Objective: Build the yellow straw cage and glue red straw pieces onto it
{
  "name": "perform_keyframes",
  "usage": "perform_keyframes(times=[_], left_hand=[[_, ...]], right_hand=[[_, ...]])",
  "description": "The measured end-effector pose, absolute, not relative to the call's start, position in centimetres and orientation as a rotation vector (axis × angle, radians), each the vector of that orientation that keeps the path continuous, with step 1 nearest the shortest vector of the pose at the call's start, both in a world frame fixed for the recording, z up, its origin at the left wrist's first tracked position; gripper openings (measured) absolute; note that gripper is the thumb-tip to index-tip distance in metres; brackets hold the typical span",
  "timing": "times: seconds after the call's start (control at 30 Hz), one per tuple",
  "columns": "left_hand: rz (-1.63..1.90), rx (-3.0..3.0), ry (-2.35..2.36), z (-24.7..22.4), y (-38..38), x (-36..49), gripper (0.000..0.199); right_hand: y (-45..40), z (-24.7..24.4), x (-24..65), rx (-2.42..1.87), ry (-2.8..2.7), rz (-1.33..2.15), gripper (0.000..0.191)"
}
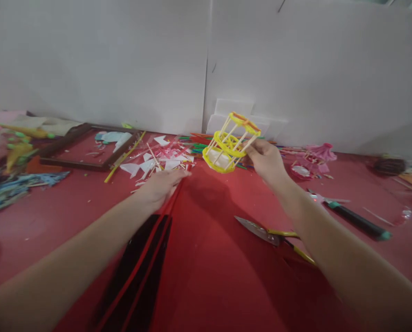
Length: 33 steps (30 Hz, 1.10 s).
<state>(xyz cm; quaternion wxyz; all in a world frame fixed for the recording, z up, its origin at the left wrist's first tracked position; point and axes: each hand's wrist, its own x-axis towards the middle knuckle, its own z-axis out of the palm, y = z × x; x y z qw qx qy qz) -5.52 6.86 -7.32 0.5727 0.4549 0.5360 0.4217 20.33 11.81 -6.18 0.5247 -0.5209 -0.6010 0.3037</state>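
Observation:
My right hand [264,159] is closed on the side of a small tiered frame [228,143], holding it tilted above the red table. Yellow fuzzy rings, apparently pipe cleaners, are joined by pale wooden sticks in it; its top ring has an orange-red edge, and a whitish disc shows in the bottom ring. Lower and to the left, my left hand [162,184] is closed around long thin red pipe cleaners [147,246], which trail toward me across a black flat object [133,258]. Motion blurs the left fingers somewhat. Scissors [261,230] with yellow handles lie partly beneath my right forearm.
White scraps [150,163] and coloured pipe cleaners [199,145] lie along the grey wall [123,60]. A brown frame [88,145] is at left, near blue fabric [15,189]. At right are a pink model [314,161] and a black tool with teal ends [358,221].

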Motion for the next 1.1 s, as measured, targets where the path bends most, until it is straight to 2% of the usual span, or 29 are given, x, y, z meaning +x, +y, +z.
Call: perform_keyframes(times=[0.17, 0.33, 0.43, 0.7, 0.87, 1.1], left_hand=[[0.951, 0.788, 1.194, -4.6, 6.4, -5.4, 0.013], [0.814, 0.878, 1.134, -3.4, 3.8, -3.9, 0.012], [0.842, 0.934, 1.125, -4.3, 2.8, -3.1, 0.01], [0.869, 0.937, 1.052, -8.1, 1.7, -2.4, 0.022], [0.841, 0.857, 1.014, -8.7, 1.2, -2.0, 0.025], [0.837, 0.827, 0.966, -8.9, 0.9, -2.0, 0.026]], right_hand=[[10.0, -5.6, 21.0, -1.255, -1.556, 0.669, 0.026], [7.0, -5.4, 20.2, -1.379, -1.764, 0.55, 0.021], [5.1, -5.7, 19.6, -1.408, -1.862, 0.476, 0.02], [2.1, -6.8, 19.3, -1.388, -1.948, 0.519, 0.021], [1.5, -8.7, 19.5, -1.361, -1.87, 0.442, 0.018], [0.9, -10.7, 19.5, -1.364, -1.691, 0.55, 0.024]])
